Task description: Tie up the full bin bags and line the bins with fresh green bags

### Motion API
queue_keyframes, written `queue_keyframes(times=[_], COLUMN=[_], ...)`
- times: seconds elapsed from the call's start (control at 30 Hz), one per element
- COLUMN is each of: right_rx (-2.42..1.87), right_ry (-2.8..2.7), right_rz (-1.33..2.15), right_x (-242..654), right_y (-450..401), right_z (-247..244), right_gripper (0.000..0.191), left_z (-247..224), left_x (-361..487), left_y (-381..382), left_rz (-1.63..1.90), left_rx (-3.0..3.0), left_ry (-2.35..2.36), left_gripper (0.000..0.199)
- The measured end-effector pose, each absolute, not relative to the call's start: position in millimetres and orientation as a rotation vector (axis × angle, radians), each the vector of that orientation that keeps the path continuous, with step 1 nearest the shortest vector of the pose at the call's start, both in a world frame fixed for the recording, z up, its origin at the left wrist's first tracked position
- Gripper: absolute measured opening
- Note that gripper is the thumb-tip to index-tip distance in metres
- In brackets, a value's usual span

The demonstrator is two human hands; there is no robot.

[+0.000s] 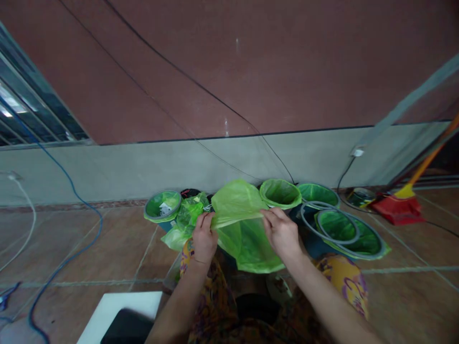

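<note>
A translucent green garbage bag is stretched between my two hands, its mouth partly spread. My left hand pinches the bag's edge on the left. On the right, my right hand grips the same edge, fingers closed. Part of the bag hangs down toward my knees, and whatever lies under it is hidden. Just behind stands a bin lined with green plastic. Crumpled green bags lie close to my left hand.
A lined bin stands at left. More lined bins are at right, with loose grey rings on top. A red dustpan, a blue hose and a white board are on the tiled floor.
</note>
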State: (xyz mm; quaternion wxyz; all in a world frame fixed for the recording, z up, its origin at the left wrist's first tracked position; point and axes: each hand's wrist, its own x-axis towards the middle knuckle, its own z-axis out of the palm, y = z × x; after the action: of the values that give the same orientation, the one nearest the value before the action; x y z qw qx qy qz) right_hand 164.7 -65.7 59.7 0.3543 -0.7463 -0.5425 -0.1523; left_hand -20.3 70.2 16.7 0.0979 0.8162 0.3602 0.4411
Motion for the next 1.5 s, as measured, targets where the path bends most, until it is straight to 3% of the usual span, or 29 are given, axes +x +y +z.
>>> queue_keyframes(times=[0.33,0.5,0.6,0.8,1.13,1.33,1.5], right_rx=[-2.183,-2.249,-2.151,-2.076,-2.059,-2.356,-2.383], right_ry=[-1.106,-1.363,-1.539,-1.577,-1.259,-1.094,-1.347], right_rz=[-0.53,-0.546,-0.463,-0.363,-0.449,-0.555,-0.575], right_x=[202.1,150.0,115.8,121.5,195.2,218.7,172.2], right_y=[-97.8,-85.5,-62.9,-37.4,-75.1,-101.2,-81.8], right_z=[50.4,56.9,62.6,67.9,60.7,60.3,53.4], right_gripper=[0.028,0.052,0.056,0.028,0.03,0.03,0.061], left_z=[7.2,8.3,14.8,16.2,-4.5,-7.4,4.9], left_x=[-39.0,-21.4,-5.8,-1.3,-36.3,-49.9,-36.1], left_y=[92.7,81.1,67.6,63.7,100.1,107.6,94.1], left_rz=[1.315,1.342,1.317,1.219,1.13,1.151,1.207], left_rx=[2.364,2.391,2.424,2.497,2.418,2.331,2.31], left_ry=[1.201,1.083,0.972,0.908,1.232,1.318,1.228], left_gripper=[0.05,0.038,0.04,0.052,0.032,0.027,0.028])
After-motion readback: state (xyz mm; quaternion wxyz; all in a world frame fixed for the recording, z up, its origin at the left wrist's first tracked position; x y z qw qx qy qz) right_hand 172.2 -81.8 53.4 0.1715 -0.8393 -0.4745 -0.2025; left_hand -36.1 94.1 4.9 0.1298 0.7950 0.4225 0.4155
